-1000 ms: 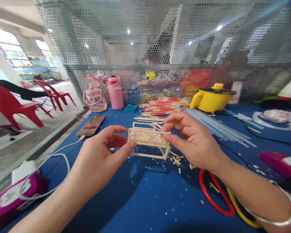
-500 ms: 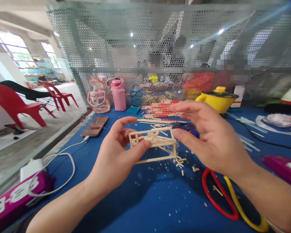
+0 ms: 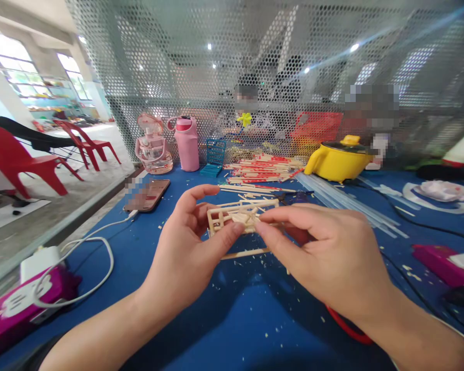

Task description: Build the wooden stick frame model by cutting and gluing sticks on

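A small box-shaped frame of pale wooden sticks (image 3: 244, 253) is raised over the blue table. My left hand (image 3: 187, 245) grips its left end, thumb across the front and index finger lifted off the top. My right hand (image 3: 328, 252) is closed in a pinch at the middle and right of the frame, thumb and index finger meeting on short stick pieces there. The right fingers hide the frame's right end. Beneath my right forearm shows the red handle loop of scissors (image 3: 350, 327).
Behind the frame lie loose red-printed sticks (image 3: 261, 167) and dark pliers (image 3: 290, 196). Clear glue sticks (image 3: 344, 201) lie by a yellow pot (image 3: 338, 162). A phone (image 3: 149, 195) charges at left near a purple power strip (image 3: 34, 296). Pink bottles (image 3: 187, 147) stand before a perforated metal screen (image 3: 201, 77).
My right hand has moved left and down from beside the frame, its parted fingers closing to a pinch on it. My left hand keeps its hold. The view has shifted slightly.
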Tool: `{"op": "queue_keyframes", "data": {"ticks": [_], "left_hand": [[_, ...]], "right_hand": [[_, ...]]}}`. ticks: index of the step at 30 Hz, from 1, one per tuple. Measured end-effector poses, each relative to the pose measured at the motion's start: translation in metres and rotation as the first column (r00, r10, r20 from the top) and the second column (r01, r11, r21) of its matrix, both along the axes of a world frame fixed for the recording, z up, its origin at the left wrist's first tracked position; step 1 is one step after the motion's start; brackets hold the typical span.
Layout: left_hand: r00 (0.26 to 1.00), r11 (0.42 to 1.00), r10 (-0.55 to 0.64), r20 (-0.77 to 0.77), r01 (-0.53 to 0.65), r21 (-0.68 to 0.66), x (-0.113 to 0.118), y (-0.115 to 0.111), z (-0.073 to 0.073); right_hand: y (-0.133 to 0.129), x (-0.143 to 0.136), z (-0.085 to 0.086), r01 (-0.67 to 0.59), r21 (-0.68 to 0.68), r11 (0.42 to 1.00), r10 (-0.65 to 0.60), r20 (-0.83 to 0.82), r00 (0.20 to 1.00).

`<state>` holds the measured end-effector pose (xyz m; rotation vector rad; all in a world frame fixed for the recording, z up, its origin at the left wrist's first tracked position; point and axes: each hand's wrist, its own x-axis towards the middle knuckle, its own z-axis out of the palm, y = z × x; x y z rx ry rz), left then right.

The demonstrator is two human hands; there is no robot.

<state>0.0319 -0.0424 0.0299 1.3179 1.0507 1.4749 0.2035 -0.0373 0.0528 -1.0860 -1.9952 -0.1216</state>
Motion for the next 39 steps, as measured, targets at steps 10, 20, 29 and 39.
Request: {"op": "queue_keyframes", "data": {"ticks": [10, 20, 29, 39], "left_hand": [[1.000, 1.000, -0.001, -0.008, 0.001, -0.006, 0.001, -0.002, 0.001], [1.000, 1.000, 0.018, -0.023, -0.018, -0.007, 0.001, -0.002, 0.000], [0.999, 1.000, 0.029, -0.012, -0.029, 0.002, 0.001, -0.004, 0.001], [0.999, 1.000, 0.018, -0.045, -0.018, 0.004, 0.000, -0.003, 0.001]], "right_hand": [[-0.003, -0.001, 0.002, 0.079, -0.118, 0.990, -0.080, -0.007, 0.997], [0.001, 0.000, 0.003, 0.064, -0.224, 0.973, -0.073, -0.033, 0.997], [-0.002, 0.000, -0.002, 0.009, -0.151, 0.988, -0.022, -0.084, 0.996], [-0.008, 0.015, 0.019, 0.048, -0.197, 0.979, -0.048, 0.004, 0.999]]}}
